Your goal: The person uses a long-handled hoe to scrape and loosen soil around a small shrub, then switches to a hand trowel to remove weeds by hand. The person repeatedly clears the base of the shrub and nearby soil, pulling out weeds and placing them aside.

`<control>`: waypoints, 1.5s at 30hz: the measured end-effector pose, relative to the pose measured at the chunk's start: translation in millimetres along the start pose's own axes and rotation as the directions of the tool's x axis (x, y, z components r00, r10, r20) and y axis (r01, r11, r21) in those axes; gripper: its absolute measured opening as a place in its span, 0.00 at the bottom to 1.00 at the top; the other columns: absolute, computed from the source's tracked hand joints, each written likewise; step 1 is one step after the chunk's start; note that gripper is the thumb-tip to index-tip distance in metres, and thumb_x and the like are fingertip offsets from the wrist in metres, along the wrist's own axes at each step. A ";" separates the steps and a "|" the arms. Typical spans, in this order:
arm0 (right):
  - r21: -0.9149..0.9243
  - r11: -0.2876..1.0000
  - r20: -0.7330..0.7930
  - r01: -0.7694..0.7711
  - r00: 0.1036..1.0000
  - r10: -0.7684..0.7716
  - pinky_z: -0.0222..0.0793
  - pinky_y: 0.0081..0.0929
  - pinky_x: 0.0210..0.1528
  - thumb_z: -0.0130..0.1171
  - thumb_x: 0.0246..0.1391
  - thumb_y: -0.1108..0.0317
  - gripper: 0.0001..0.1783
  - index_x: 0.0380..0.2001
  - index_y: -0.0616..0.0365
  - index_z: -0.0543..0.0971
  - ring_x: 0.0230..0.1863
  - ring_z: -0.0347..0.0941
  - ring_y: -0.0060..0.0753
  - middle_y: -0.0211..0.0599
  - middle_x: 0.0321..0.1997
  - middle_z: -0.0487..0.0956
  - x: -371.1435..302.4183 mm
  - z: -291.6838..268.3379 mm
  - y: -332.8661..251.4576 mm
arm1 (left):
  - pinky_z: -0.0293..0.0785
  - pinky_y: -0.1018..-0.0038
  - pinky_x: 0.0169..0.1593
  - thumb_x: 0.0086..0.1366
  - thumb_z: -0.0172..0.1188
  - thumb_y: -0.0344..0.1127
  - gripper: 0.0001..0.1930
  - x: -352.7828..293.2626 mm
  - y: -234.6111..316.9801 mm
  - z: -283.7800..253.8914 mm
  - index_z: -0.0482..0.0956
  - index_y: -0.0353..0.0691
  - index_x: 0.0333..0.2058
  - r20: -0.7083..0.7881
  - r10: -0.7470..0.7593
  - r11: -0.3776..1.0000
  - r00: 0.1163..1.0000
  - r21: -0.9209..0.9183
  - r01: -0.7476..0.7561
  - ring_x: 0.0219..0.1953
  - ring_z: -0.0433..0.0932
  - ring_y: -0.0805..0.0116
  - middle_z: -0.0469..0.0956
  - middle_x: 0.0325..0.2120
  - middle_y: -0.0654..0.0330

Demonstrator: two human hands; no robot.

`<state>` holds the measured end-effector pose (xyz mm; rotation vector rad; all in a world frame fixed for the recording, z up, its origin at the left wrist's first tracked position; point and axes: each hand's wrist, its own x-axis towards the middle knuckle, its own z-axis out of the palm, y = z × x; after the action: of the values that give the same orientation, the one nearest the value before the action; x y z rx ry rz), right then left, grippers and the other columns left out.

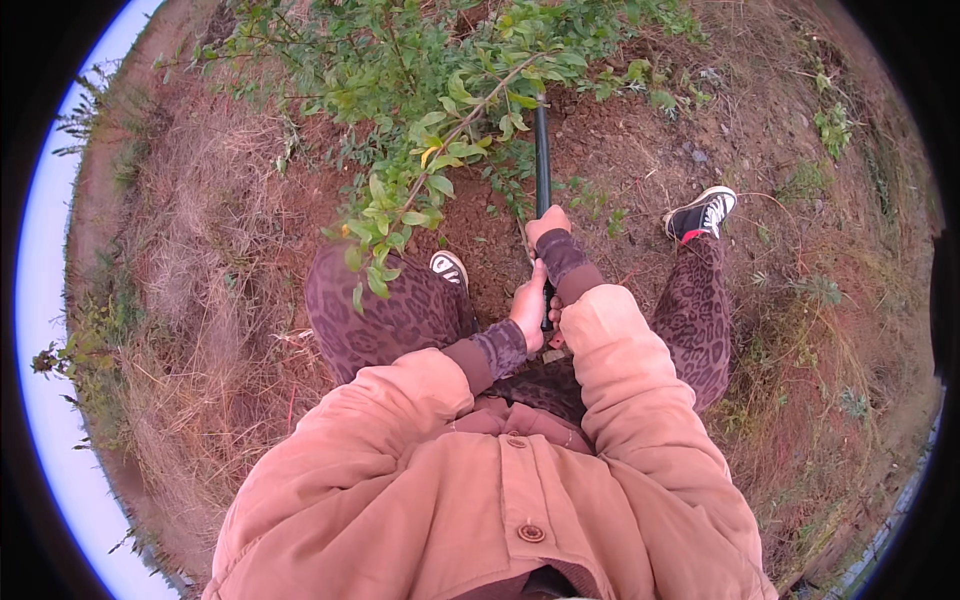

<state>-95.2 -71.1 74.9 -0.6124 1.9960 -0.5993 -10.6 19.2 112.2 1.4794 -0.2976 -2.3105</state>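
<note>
A dark green, nearly black pole-like handle (542, 160) runs away from me, slanting down toward the soil under a leafy bush (400, 80). My right hand (548, 224) is wrapped round it farther out. Closer to my body, my left hand (530, 308) grips the same handle near its end. Leaves cover the far end, where a small pale metallic bit shows; the kind of tool cannot be made out. A leafy branch (465, 125) reaches toward my left knee, just left of the handle.
My feet stand apart in dark shoes with white laces, the right shoe (702, 212) out to the side. Reddish bare soil (480, 235) lies between them. Dry grass (200, 300) spreads at the left, with weeds and small stones at the right.
</note>
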 end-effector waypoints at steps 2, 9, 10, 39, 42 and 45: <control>-0.058 0.998 0.005 0.001 1.000 0.000 0.72 0.31 0.19 0.51 0.43 0.75 0.13 0.34 0.68 0.68 0.20 0.75 0.40 0.51 0.26 0.75 4.8 -3.0 -3.9 | 0.55 0.78 0.17 0.61 0.38 0.60 0.23 6.2 -0.9 6.2 0.65 0.46 0.24 -0.020 0.044 0.999 0.999 0.009 -0.044 0.11 0.59 0.75 0.62 0.11 0.67; 0.181 0.983 -0.017 0.039 0.999 -0.036 0.65 0.30 0.11 0.52 0.40 0.76 0.09 0.25 0.68 0.64 0.11 0.69 0.33 0.43 0.14 0.71 -1.8 -4.0 9.8 | 0.53 0.77 0.13 0.61 0.39 0.58 0.23 -4.2 -1.2 6.8 0.65 0.46 0.21 -0.028 0.042 0.999 0.999 0.015 -0.042 0.10 0.59 0.76 0.61 0.10 0.68; 0.179 0.981 -0.023 0.070 0.997 -0.067 0.65 0.30 0.11 0.53 0.40 0.75 0.10 0.25 0.68 0.64 0.11 0.69 0.33 0.42 0.14 0.71 -2.3 0.2 9.5 | 0.53 0.77 0.13 0.61 0.39 0.58 0.23 -6.8 1.1 3.5 0.64 0.45 0.21 -0.001 0.046 0.998 0.999 -0.030 -0.046 0.09 0.59 0.76 0.61 0.10 0.68; 0.642 0.738 0.285 -0.208 0.958 0.022 0.58 0.32 0.08 0.54 0.39 0.77 0.08 0.16 0.64 0.65 0.06 0.62 0.32 0.38 0.07 0.65 1.4 -5.8 1.0 | 0.54 0.81 0.17 0.59 0.39 0.63 0.23 -20.0 21.2 12.8 0.63 0.48 0.25 0.063 -0.078 0.997 0.995 0.027 0.076 0.11 0.56 0.80 0.59 0.11 0.72; 0.637 0.728 0.360 -0.252 0.933 0.008 0.56 0.31 0.07 0.53 0.40 0.78 0.09 0.21 0.63 0.62 0.07 0.60 0.30 0.36 0.08 0.63 12.0 -14.1 7.6 | 0.54 0.80 0.17 0.60 0.39 0.62 0.23 -8.8 10.7 19.9 0.63 0.48 0.24 0.005 -0.103 0.994 0.995 -0.039 0.103 0.11 0.57 0.79 0.59 0.11 0.72; 0.715 0.642 0.381 -0.275 0.924 -0.029 0.56 0.29 0.07 0.53 0.39 0.79 0.09 0.21 0.62 0.63 0.07 0.59 0.27 0.34 0.09 0.63 13.0 -21.0 20.0 | 0.55 0.76 0.11 0.61 0.35 0.62 0.26 0.4 -0.2 24.6 0.60 0.44 0.19 -0.018 0.000 0.996 1.000 0.089 0.002 0.09 0.59 0.75 0.59 0.09 0.67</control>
<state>-122.9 -60.7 63.4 -0.0343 1.2387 -1.0725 -33.1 18.6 122.2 1.5421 -0.4001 -2.3104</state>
